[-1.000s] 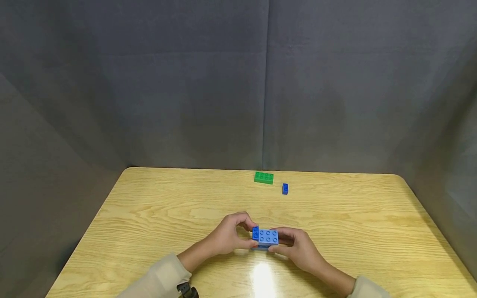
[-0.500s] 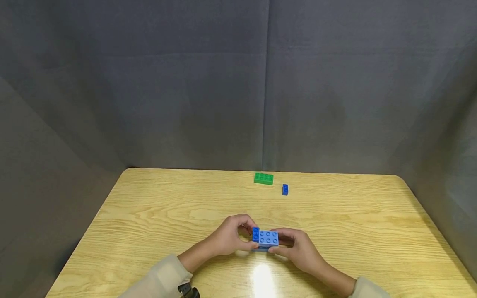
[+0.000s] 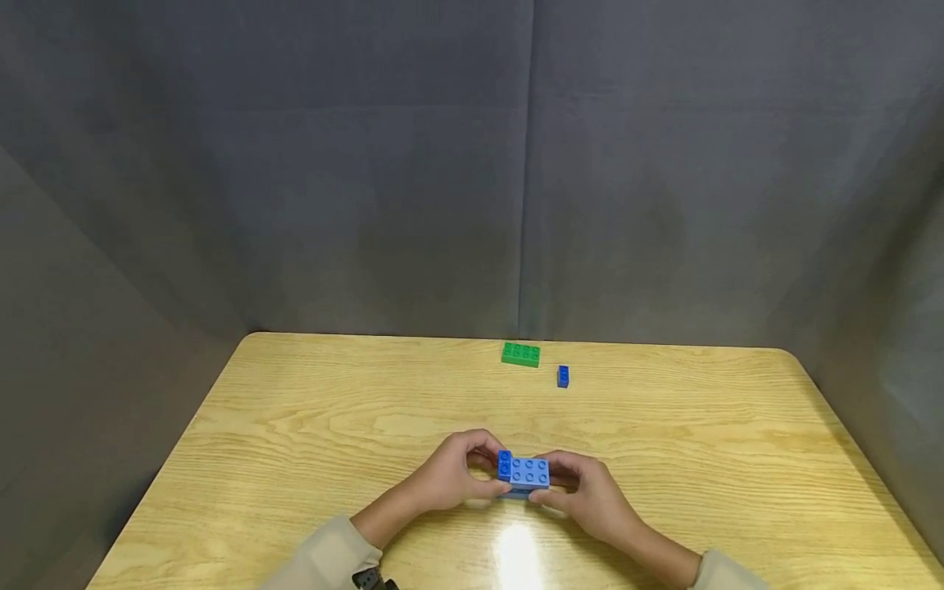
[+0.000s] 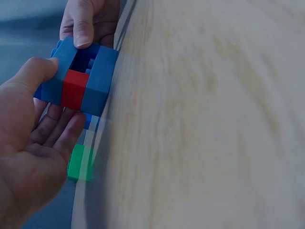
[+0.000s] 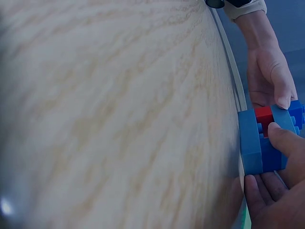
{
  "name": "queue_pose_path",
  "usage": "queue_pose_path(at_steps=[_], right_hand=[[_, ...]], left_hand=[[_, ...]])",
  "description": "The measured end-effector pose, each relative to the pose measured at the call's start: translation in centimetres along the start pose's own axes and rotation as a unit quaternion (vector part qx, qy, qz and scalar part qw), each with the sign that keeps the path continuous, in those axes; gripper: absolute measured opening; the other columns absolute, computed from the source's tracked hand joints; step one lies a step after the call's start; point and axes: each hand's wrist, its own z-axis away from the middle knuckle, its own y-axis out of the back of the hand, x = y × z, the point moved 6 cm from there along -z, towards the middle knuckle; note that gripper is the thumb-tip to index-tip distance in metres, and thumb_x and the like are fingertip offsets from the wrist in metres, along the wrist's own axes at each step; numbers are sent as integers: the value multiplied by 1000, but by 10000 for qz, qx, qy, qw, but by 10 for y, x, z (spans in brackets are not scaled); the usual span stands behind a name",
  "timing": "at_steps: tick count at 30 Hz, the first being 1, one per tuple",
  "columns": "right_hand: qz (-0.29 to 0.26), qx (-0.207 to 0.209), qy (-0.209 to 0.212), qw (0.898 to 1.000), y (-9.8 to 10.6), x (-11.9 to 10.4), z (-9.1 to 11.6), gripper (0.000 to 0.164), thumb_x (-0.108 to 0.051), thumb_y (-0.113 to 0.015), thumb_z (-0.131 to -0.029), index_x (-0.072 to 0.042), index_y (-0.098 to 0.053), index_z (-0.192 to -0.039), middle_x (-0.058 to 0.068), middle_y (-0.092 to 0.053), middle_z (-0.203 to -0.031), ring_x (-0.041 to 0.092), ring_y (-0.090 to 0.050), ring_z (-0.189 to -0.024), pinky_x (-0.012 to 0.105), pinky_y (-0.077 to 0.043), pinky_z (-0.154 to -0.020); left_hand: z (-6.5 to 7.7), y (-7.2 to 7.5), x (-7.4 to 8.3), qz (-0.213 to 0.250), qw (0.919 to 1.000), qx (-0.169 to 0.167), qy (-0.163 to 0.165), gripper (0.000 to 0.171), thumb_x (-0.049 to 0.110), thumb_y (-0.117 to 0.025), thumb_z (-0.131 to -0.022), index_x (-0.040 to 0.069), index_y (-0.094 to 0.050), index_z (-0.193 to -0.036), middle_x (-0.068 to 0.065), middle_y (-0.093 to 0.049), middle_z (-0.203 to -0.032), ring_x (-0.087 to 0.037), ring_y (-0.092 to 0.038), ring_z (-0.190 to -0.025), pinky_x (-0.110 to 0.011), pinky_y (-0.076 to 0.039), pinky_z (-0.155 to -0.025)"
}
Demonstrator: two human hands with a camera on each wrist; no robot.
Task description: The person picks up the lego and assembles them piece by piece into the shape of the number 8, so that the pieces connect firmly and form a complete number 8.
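Both hands hold a small stack of toy building bricks low over the table. A light blue brick (image 3: 530,472) lies on top, with a small dark blue brick (image 3: 505,465) standing at its left end. Beneath it, a red brick (image 4: 75,89) and a dark blue brick (image 5: 271,155) sit with a gap between them, on a lower light blue brick (image 4: 101,78). My left hand (image 3: 450,474) pinches the stack's left end, thumb on the near side. At the right end, my right hand (image 3: 590,496) grips it between thumb and fingers, which partly hide that end.
Toward the back of the wooden table (image 3: 332,393) lies a green brick (image 3: 520,355). Slightly nearer and to its right is a small blue brick (image 3: 563,377). A dark grey curtain (image 3: 413,205) stands behind the table and along both sides.
My left hand has shifted slightly down, toward the person, at its end of the stack, and its thumb now covers the red sliver seen earlier. The right hand keeps its grip.
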Motion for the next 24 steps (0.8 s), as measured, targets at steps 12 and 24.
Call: queue_pose_path(at_steps=[12, 24], right_hand=[[391, -70, -162, 9991, -1, 1, -1, 37, -15, -83, -86, -2, -69, -118, 12, -71, -114, 26, -71, -104, 26, -57, -87], [368, -285, -146, 9988, 1, -1, -3, 41, -16, -83, -86, -1, -68, -120, 11, -70, -114, 27, -70, -107, 27, -57, -89]], left_hand=[[1, -1, -5, -11, 9999, -6, 144, 28, 1, -80, -86, 3, -65, -109, -2, -67, -106, -13, -67, -96, -27, -56, -89], [7, -1, -1, -172, 9995, 252, 25, 30, 3, -83, -85, 3, -68, -111, -3, -68, -109, -13, -68, -98, -26, -56, -89]])
